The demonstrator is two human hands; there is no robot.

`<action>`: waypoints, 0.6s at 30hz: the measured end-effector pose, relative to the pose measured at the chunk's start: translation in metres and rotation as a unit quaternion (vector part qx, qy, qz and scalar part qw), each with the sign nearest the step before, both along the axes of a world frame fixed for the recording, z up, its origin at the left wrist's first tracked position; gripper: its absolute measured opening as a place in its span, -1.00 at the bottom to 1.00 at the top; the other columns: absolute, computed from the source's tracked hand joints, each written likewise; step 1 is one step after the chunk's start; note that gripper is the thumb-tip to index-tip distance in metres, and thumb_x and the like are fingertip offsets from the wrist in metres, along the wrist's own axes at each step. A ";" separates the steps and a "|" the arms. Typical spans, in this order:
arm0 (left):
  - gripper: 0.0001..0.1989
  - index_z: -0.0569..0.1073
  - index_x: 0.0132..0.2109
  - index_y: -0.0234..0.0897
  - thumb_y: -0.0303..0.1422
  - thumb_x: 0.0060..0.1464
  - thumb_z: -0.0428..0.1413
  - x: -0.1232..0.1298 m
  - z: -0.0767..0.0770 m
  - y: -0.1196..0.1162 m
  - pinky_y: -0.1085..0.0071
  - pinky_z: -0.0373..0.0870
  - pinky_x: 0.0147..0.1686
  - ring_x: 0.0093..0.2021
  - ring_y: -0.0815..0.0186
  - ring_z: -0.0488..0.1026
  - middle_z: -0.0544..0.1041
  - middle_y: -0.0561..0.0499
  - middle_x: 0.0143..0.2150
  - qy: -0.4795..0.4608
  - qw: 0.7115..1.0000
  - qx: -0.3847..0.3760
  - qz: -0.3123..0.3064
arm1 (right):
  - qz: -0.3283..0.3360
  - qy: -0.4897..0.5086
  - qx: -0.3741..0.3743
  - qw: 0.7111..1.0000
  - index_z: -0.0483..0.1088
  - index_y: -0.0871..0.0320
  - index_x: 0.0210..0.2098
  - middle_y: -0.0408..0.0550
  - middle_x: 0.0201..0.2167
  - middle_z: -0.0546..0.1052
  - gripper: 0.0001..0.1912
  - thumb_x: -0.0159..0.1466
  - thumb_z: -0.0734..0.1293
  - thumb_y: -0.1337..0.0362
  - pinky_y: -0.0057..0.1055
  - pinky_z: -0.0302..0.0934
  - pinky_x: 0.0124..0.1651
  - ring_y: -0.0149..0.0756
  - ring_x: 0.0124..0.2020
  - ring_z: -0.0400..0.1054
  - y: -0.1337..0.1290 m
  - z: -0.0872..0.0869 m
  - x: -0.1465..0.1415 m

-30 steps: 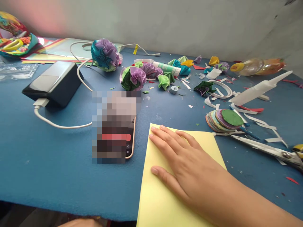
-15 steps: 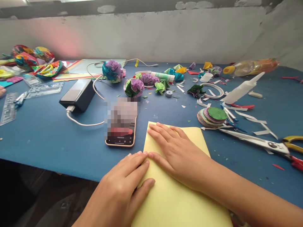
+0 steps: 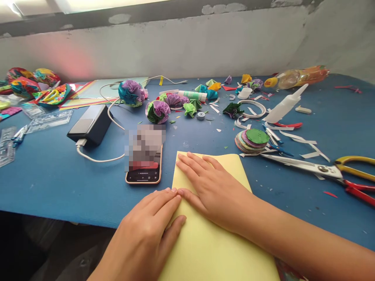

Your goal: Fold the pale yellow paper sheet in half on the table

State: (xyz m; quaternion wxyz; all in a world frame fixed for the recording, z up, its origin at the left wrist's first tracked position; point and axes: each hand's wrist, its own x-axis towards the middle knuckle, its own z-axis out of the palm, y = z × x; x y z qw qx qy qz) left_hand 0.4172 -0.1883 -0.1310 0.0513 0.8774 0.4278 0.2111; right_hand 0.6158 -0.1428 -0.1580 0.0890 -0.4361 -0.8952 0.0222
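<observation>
At lower centre, the right hand is lying flat, fingers slightly spread, on the yellow paper, apparently steadying it; the left hand, thumb apart from fingers, is touching the paper's left edge, probably keeping it still. The phone is showing lettering too small to read.

I'm standing at a craft corner, perhaps in a home, though too little of the room shows to be sure: a blue desk against a plain wall, strewn with a ruffled paper ball, scissors and white paper strips.
</observation>
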 end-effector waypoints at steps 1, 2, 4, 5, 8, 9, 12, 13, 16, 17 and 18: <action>-0.73 0.60 0.04 -0.33 -0.39 0.39 0.02 0.003 0.002 0.002 0.36 0.68 -0.05 -0.05 0.21 0.69 0.71 -0.06 0.01 0.009 1.000 0.005 -0.003 | 0.002 0.006 0.009 1.000 0.24 0.37 0.40 0.27 0.42 0.22 -0.39 0.58 0.05 0.05 0.10 0.17 0.37 0.09 0.42 0.14 -0.002 0.000 -0.001; -0.72 0.61 -0.01 -0.33 -0.42 0.39 0.00 0.007 0.004 0.004 0.34 0.70 -0.14 -0.11 0.20 0.69 0.71 -0.07 -0.04 0.020 1.000 0.010 -0.007 | 0.004 0.012 0.018 1.000 0.27 0.40 0.37 0.31 0.40 0.24 -0.43 0.58 0.07 0.10 0.11 0.17 0.35 0.11 0.41 0.15 -0.003 0.002 -0.002; -0.69 0.64 -0.12 -0.32 -0.50 0.37 -0.03 0.014 0.009 0.006 0.32 0.69 -0.35 -0.24 0.18 0.69 0.71 -0.06 -0.15 0.053 0.998 0.024 -0.011 | 0.011 0.026 0.035 0.999 0.36 0.40 0.27 0.37 0.34 0.31 -0.53 0.57 0.11 0.21 0.11 0.19 0.31 0.14 0.35 0.22 -0.009 0.006 0.001; -0.68 0.64 -0.17 -0.32 -0.54 0.35 -0.03 0.017 0.011 0.005 0.31 0.65 -0.45 -0.31 0.18 0.68 0.70 -0.05 -0.22 0.076 0.996 0.034 -0.008 | 0.018 0.033 0.040 0.998 0.42 0.37 0.19 0.36 0.28 0.38 -0.62 0.54 0.15 0.28 0.07 0.21 0.27 0.12 0.29 0.29 -0.012 0.009 0.006; -0.72 0.63 -0.29 -0.30 -0.63 0.22 0.06 0.027 0.017 0.003 0.30 0.52 -0.64 -0.44 0.15 0.63 0.64 -0.01 -0.37 0.155 0.986 0.063 0.018 | 0.046 0.058 0.035 0.997 0.50 0.19 -0.20 0.12 -0.04 0.56 -0.83 0.43 0.28 0.46 -0.16 0.27 0.05 -0.07 -0.03 0.43 -0.022 0.020 0.031; -0.74 0.61 -0.34 -0.29 -0.65 0.17 0.09 0.030 0.019 0.002 0.30 0.48 -0.67 -0.48 0.14 0.61 0.60 -0.01 -0.41 0.179 0.981 0.067 0.026 | 0.052 0.070 0.027 0.996 0.48 0.16 -0.30 0.04 -0.16 0.56 -0.81 0.40 0.31 0.50 -0.24 0.26 -0.05 -0.15 -0.13 0.41 -0.026 0.023 0.042; -0.73 0.53 -0.44 -0.27 -0.71 0.05 0.14 0.039 0.024 0.004 0.30 0.46 -0.64 -0.51 0.12 0.56 0.51 0.00 -0.48 0.245 0.967 0.071 0.026 | 0.042 0.117 -0.006 0.992 0.48 0.12 -0.35 -0.09 -0.34 0.48 -0.76 0.36 0.33 0.55 -0.35 0.16 -0.26 -0.28 -0.33 0.31 -0.034 0.025 0.075; -0.71 0.53 -0.44 -0.26 -0.74 0.02 0.13 0.042 0.027 0.005 0.30 0.47 -0.60 -0.48 0.10 0.56 0.50 -0.01 -0.48 0.275 0.959 0.059 0.019 | 0.034 0.133 -0.019 0.990 0.49 0.12 -0.34 -0.10 -0.35 0.47 -0.76 0.36 0.33 0.56 -0.37 0.14 -0.28 -0.31 -0.35 0.30 -0.036 0.024 0.084; -0.65 0.58 -0.34 -0.28 -0.79 0.02 0.06 0.052 0.038 0.009 0.27 0.53 -0.50 -0.37 0.03 0.61 0.55 -0.08 -0.40 0.375 0.927 -0.024 0.003 | 0.014 0.175 -0.053 0.983 0.52 0.12 -0.30 -0.09 -0.34 0.48 -0.76 0.37 0.32 0.55 -0.40 0.19 -0.26 -0.33 -0.32 0.34 -0.042 0.016 0.104; -0.64 0.59 -0.32 -0.29 -0.79 0.04 0.04 0.055 0.042 0.010 0.25 0.54 -0.47 -0.35 0.02 0.61 0.56 -0.11 -0.37 0.403 0.914 -0.051 0.001 | 0.008 0.187 -0.064 0.980 0.53 0.12 -0.29 -0.09 -0.34 0.49 -0.77 0.38 0.32 0.54 -0.40 0.21 -0.24 -0.33 -0.30 0.35 -0.043 0.013 0.108; -0.63 0.60 -0.29 -0.30 -0.80 0.05 0.02 0.059 0.046 0.011 0.24 0.54 -0.45 -0.34 0.01 0.62 0.58 -0.13 -0.35 0.424 0.903 -0.066 0.001 | 0.002 0.196 -0.074 0.978 0.54 0.12 -0.28 -0.09 -0.33 0.49 -0.78 0.39 0.32 0.52 -0.40 0.23 -0.22 -0.32 -0.28 0.36 -0.044 0.010 0.112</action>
